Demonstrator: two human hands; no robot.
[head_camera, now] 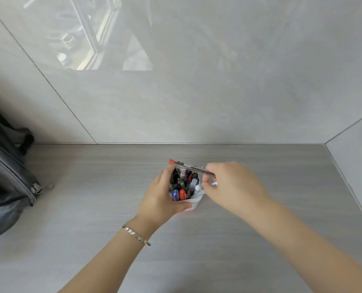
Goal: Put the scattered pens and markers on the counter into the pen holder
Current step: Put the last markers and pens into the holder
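A small white pen holder (194,200) with a red base stands on the grey wood-grain counter (95,208), packed with several pens and markers (182,185). My left hand (161,199) wraps around the holder's left side and grips it. My right hand (230,185) pinches a clear pen with a red end cap (188,166). The pen lies nearly level just above the holder's far rim, red end pointing left. Its right end is hidden in my fingers.
A dark grey bag (4,182) with a zipper pull lies at the counter's left edge. Glossy grey wall tiles (197,92) rise behind the counter and along its right side. A silver bracelet (136,236) is on my left wrist.
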